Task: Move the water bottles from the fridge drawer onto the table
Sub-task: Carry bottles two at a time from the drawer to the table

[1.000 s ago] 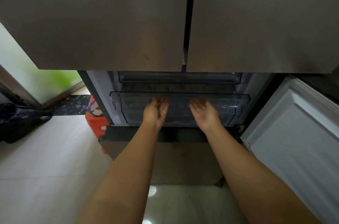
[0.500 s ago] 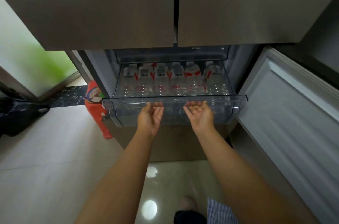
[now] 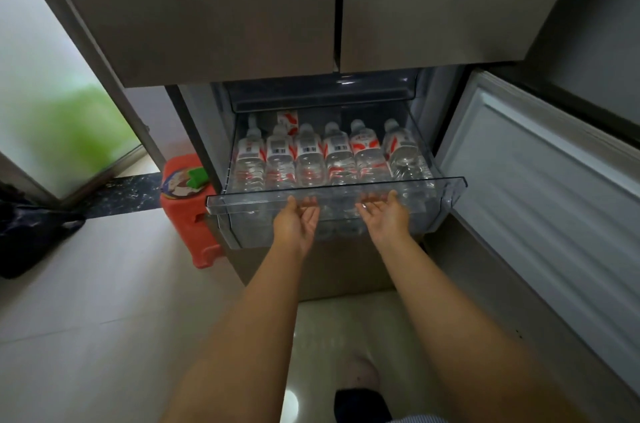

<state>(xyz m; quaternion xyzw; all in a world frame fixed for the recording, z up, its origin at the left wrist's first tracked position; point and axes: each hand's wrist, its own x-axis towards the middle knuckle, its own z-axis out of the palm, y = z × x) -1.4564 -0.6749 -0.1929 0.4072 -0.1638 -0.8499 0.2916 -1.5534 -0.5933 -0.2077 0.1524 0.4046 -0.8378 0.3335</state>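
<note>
A clear plastic fridge drawer [image 3: 450,181] stands pulled out below the two shut upper fridge doors [image 3: 242,6]. Several clear water bottles [image 3: 341,159] with red-and-white labels lie side by side in it, caps pointing to the back. My left hand [image 3: 296,221] and my right hand [image 3: 386,214] are palm up at the middle of the drawer's front wall, their fingers hooked under its top lip. Neither hand touches a bottle. No table is in view.
The lower fridge door [image 3: 536,180] hangs open on the right, close to my right arm. A red plastic stool [image 3: 188,211] stands left of the drawer. A dark bag [image 3: 31,235] lies on the tiled floor at far left. My foot [image 3: 360,374] is below.
Both hands have pulled the drawer out toward me. It went from nearly shut to well extended, and the row of bottles has come into full view.
</note>
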